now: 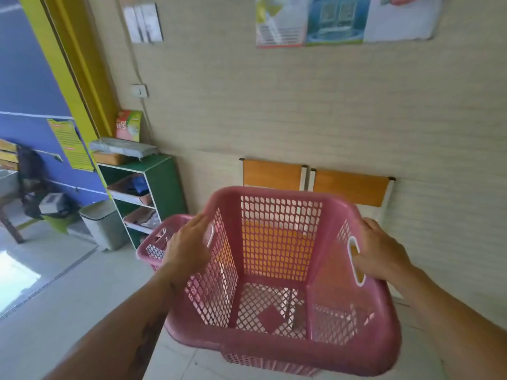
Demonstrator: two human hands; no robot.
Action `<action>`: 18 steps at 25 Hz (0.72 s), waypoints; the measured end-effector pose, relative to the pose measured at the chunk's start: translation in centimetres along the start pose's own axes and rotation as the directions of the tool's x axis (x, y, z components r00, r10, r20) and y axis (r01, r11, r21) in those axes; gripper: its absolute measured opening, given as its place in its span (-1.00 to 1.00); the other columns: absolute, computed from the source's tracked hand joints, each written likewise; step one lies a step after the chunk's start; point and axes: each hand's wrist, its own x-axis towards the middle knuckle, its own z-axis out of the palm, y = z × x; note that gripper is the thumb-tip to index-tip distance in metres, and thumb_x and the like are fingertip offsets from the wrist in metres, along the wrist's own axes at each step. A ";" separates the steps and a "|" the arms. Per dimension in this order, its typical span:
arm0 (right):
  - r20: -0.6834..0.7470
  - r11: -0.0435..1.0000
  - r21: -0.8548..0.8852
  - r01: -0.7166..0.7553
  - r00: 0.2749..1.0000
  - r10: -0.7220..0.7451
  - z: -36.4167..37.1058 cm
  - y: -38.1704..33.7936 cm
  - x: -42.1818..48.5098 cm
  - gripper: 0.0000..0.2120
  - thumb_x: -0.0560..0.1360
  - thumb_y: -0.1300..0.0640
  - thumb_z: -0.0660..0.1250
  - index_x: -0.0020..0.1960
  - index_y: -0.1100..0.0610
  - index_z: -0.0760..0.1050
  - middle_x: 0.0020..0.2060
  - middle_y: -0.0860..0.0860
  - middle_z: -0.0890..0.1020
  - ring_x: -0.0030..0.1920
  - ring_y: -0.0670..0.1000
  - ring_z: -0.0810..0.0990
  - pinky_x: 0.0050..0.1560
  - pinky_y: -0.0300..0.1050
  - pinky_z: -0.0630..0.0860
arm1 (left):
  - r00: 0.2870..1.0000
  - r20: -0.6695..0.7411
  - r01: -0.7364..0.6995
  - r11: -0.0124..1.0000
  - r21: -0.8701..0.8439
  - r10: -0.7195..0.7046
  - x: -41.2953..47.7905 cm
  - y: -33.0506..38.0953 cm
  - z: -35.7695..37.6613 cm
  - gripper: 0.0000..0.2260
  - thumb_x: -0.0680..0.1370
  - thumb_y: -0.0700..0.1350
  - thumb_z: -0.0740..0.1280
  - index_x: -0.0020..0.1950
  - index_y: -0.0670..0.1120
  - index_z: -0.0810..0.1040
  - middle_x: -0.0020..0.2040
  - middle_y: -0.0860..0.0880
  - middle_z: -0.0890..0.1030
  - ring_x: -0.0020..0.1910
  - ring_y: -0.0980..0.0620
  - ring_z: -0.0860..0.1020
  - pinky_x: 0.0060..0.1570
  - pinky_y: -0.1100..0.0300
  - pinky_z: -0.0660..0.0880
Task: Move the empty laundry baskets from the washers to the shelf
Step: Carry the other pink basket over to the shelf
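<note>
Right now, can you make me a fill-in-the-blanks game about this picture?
1. The carried basket is the colour ____.
2. The left hand and right hand grip its two ____.
3. Inside, the basket is ____.
4. The shelf by the wall has a ____ side.

Missing words: pink; sides; empty; green

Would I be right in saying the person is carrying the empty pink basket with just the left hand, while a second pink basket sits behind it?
Not quite: the head view shows both the left hand and right hand gripping the empty pink basket. The second pink basket does sit behind it.
</note>
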 end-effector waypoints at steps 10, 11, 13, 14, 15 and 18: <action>0.016 0.974 0.027 0.225 0.974 -0.225 6.6 -16.6 23.4 -0.24 0.36 0.19 0.35 0.50 0.05 0.14 0.41 -0.01 0.33 0.16 0.16 0.55 -0.10 -0.07 0.48 | 0.977 -0.111 0.199 0.970 0.139 -0.184 13.6 -17.8 -1.0 -0.32 0.32 0.16 -0.03 0.47 0.22 0.26 0.35 0.12 0.50 0.11 -0.07 0.60 -0.02 -0.01 0.59; 0.019 0.970 0.029 0.242 0.970 -0.243 7.1 -18.3 25.9 -0.26 0.38 0.20 0.35 0.50 0.06 0.15 0.40 0.00 0.34 0.14 0.16 0.55 -0.13 -0.10 0.45 | 0.973 -0.112 0.217 0.965 0.148 -0.201 15.2 -19.6 -0.9 -0.32 0.33 0.15 -0.03 0.49 0.25 0.19 0.31 0.11 0.52 0.10 -0.07 0.59 -0.02 -0.01 0.59; 0.014 0.966 0.029 0.256 0.966 -0.256 8.1 -21.4 29.8 -0.29 0.38 0.21 0.36 0.48 0.08 0.19 0.36 0.02 0.37 0.06 0.17 0.57 -0.19 -0.14 0.41 | 0.975 -0.117 0.208 0.962 0.175 -0.190 18.1 -22.7 -0.8 -0.38 0.44 0.07 0.10 0.51 0.29 0.09 0.25 0.13 0.53 0.07 -0.05 0.59 -0.04 0.00 0.59; 0.020 0.964 0.049 0.262 0.965 -0.263 8.8 -22.9 31.5 -0.30 0.36 0.21 0.37 0.45 0.08 0.21 0.33 0.03 0.39 0.02 0.17 0.57 -0.20 -0.13 0.44 | 0.973 -0.120 0.218 0.959 0.179 -0.199 19.3 -24.2 -0.8 -0.39 0.45 0.03 0.14 0.50 0.28 0.12 0.24 0.14 0.53 0.06 -0.04 0.59 -0.05 -0.01 0.59; 0.021 0.962 0.071 0.264 0.964 -0.266 9.8 -24.5 33.3 -0.30 0.33 0.22 0.38 0.43 0.08 0.23 0.29 0.02 0.41 -0.03 0.16 0.57 -0.20 -0.10 0.50 | 0.970 -0.125 0.228 0.957 0.182 -0.207 20.5 -26.2 -0.5 -0.43 0.45 0.03 0.10 0.48 0.25 0.20 0.22 0.14 0.53 0.06 -0.05 0.59 -0.06 -0.02 0.58; 0.033 0.960 0.113 0.257 0.965 -0.262 12.8 -28.6 37.1 -0.30 0.30 0.22 0.40 0.39 0.04 0.25 0.20 -0.01 0.43 -0.10 0.08 0.54 -0.18 0.00 0.61 | 0.971 -0.160 0.201 0.967 0.158 -0.176 24.0 -31.3 0.1 -0.41 0.39 0.14 -0.04 0.39 0.13 0.39 0.23 0.06 0.55 0.08 -0.13 0.60 -0.03 -0.06 0.58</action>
